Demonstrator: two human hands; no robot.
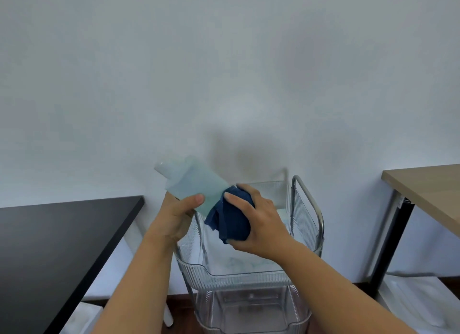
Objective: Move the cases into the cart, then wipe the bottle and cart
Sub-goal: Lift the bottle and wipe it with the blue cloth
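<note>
A pale translucent bottle (pixel 193 181) with a white cap is held tilted above the cart, cap pointing up and left. My left hand (pixel 178 215) grips its lower middle from below. My right hand (pixel 256 221) presses a dark blue cloth (pixel 230 221) around the bottle's bottom end, which the cloth hides. Under both hands stands the clear ribbed plastic cart (pixel 239 280) with a metal frame. Pale items lie in its top tray, blurred behind the plastic; I cannot tell whether they are the cases.
A black table (pixel 49 246) stands to the left of the cart and a light wooden table (pixel 428 186) with a black leg to the right. A white wall is close behind. The cart's lower tray (pixel 251 316) shows below.
</note>
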